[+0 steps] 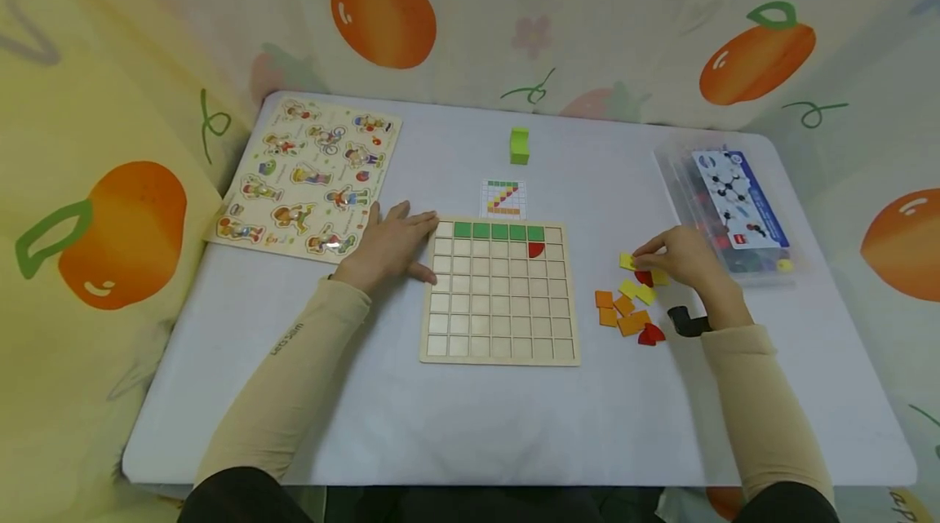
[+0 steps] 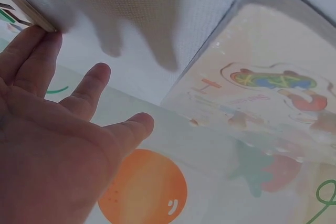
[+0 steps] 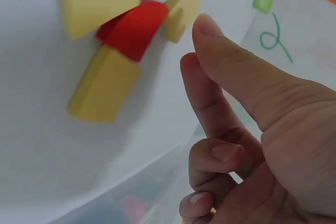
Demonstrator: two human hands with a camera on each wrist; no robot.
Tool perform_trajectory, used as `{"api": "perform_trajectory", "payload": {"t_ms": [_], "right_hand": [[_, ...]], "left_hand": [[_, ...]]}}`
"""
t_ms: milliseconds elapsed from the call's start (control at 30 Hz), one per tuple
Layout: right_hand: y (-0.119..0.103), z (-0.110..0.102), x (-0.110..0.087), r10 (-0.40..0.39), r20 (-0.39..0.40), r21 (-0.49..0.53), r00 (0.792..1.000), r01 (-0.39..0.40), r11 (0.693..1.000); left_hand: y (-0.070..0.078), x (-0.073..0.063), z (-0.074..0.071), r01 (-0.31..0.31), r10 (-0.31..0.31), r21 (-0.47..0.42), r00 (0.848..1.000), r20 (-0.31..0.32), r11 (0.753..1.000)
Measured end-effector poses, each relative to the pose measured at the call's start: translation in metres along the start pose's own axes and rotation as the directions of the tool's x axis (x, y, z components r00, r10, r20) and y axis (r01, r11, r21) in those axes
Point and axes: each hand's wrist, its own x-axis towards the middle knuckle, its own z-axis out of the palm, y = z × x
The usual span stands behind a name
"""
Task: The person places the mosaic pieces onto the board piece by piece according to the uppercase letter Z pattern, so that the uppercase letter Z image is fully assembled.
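My left hand (image 1: 392, 245) rests at the left edge of a wooden grid board (image 1: 499, 352), its fingers spread, with fingertips touching the board's rim in the left wrist view. Green square tiles (image 1: 499, 232) lie along the board's top row, and a red quarter-round tile (image 1: 536, 250) sits below that row's right end. Over the loose tiles at the right is my right hand (image 1: 679, 255). Its thumb and index fingertips are close to a yellow tile (image 3: 182, 11), with a small gap showing between them. A red tile (image 3: 136, 27) lies among the yellow ones.
Orange tiles (image 1: 608, 316) and red tiles (image 1: 649, 334) lie right of the board. Behind it are a pattern card (image 1: 503, 199) and a green block (image 1: 519, 146). A picture puzzle board (image 1: 308, 176) lies at left; a clear plastic case (image 1: 764, 262) stands at right.
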Motion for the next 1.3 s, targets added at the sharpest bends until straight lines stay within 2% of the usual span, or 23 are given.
{"api": "perform_trajectory", "payload": {"t_ms": [300, 400, 567, 667, 800, 967, 1133, 1300], "right_hand": [[-0.002, 0.006, 0.004, 0.042, 0.039, -0.011, 0.998, -0.041, 0.999], [-0.003, 0.007, 0.005, 0.013, 0.025, -0.033, 1.0, -0.013, 0.999], [-0.011, 0.004, 0.01, -0.033, -0.005, -0.004, 0.999, 0.033, 0.999], [-0.027, 0.005, 0.015, -0.081, -0.03, 0.028, 0.996, 0.082, 0.996], [-0.055, 0.014, 0.028, -0.177, -0.068, 0.054, 0.982, 0.181, 0.982], [-0.09, 0.03, 0.044, -0.258, -0.06, 0.082, 0.964, 0.263, 0.961], [-0.115, 0.043, 0.053, -0.271, -0.028, 0.106, 0.962, 0.272, 0.956], [-0.128, 0.05, 0.057, -0.246, 0.018, 0.116, 0.969, 0.243, 0.963]], "left_hand": [[-0.002, -0.001, -0.001, 0.005, -0.005, -0.006, 1.0, -0.002, 1.0], [-0.002, -0.001, 0.001, 0.003, -0.003, -0.01, 1.0, -0.005, 1.0], [-0.002, -0.001, 0.002, 0.001, -0.001, -0.02, 1.0, -0.006, 1.0], [-0.002, -0.002, 0.002, 0.0, 0.0, -0.022, 1.0, -0.011, 1.0], [-0.002, -0.003, 0.002, 0.001, -0.001, -0.018, 1.0, -0.014, 1.0], [-0.002, -0.002, 0.002, -0.004, 0.003, -0.014, 1.0, -0.019, 1.0], [-0.001, -0.002, 0.003, -0.003, 0.003, -0.022, 1.0, -0.015, 1.0], [-0.001, -0.001, 0.002, -0.002, 0.002, -0.02, 1.0, -0.016, 1.0]]}}
